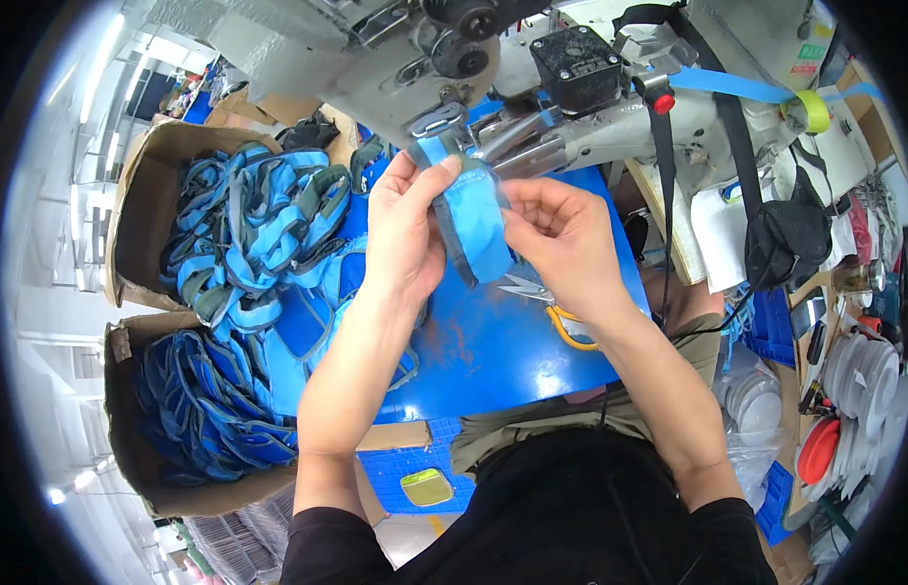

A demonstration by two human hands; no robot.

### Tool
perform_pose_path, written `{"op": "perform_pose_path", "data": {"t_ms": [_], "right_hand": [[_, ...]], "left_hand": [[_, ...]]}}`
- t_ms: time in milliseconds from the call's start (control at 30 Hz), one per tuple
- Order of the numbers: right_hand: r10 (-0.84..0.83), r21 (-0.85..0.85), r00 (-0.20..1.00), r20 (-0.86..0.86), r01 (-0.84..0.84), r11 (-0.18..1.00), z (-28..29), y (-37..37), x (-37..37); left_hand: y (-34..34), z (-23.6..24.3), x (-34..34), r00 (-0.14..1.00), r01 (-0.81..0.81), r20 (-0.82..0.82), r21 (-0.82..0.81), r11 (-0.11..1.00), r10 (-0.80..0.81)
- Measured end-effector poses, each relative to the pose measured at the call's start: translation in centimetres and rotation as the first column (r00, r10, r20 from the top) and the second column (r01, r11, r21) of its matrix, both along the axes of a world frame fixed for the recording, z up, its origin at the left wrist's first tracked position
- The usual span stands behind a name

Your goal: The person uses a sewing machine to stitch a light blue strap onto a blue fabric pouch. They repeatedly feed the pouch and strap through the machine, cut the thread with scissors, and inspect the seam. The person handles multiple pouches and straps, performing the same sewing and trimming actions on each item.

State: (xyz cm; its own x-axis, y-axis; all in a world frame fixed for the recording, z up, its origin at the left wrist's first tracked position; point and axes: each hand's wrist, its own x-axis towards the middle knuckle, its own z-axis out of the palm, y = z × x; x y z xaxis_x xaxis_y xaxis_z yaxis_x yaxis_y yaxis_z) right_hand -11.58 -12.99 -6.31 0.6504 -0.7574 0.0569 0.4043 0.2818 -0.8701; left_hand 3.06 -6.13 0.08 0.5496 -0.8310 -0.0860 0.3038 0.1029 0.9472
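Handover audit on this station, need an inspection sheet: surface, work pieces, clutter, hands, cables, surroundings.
Surface: blue tabletop, with dark, dusty smudges.
Work pieces: light-blue fabric piece with dark edging, held up in front of the grey machine head.
Clutter: orange-handled scissors on the tabletop; blue fabric pieces spread along its left side.
Hands: left hand grips the fabric piece, thumb on top; right hand pinches its right edge.
Cables: thin black cord right of the tabletop; where it ends can't be told.
Surroundings: two cardboard boxes of blue pieces at left, upper box and lower box; stacked white discs at far right.
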Motion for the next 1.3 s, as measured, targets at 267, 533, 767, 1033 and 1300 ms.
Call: {"op": "perform_pose_path", "data": {"t_ms": [267,533,767,1033,1300], "right_hand": [[-0.020,-0.051,0.999,0.027,0.022,0.998,-0.1,0.0,0.0],[-0.017,-0.130,1.000,-0.010,0.016,0.991,-0.7,0.0,-0.4],[0.051,-0.031,0.999,0.000,-0.051,0.998,-0.3,-0.4,-0.7],[0.015,0.211,0.983,-0.183,0.024,0.977,3.5,-0.3,1.0],[0.072,0.446,0.968,-0.242,0.045,0.894,4.4,-0.5,-0.6]], "left_hand": [[1.4,0.1,-0.4,0.996,0.080,-0.045,0.056,0.995,-0.077],[1.0,-0.9,-0.8,0.991,0.042,0.128,0.004,0.999,-0.042],[1.0,-1.1,-2.0,0.957,-0.047,0.285,-0.026,0.999,0.053],[1.7,-3.2,-3.8,0.673,-0.238,0.671,-0.202,0.950,0.312],[2.7,-3.7,-6.9,0.428,-0.294,0.816,-0.279,0.914,0.388]]}}
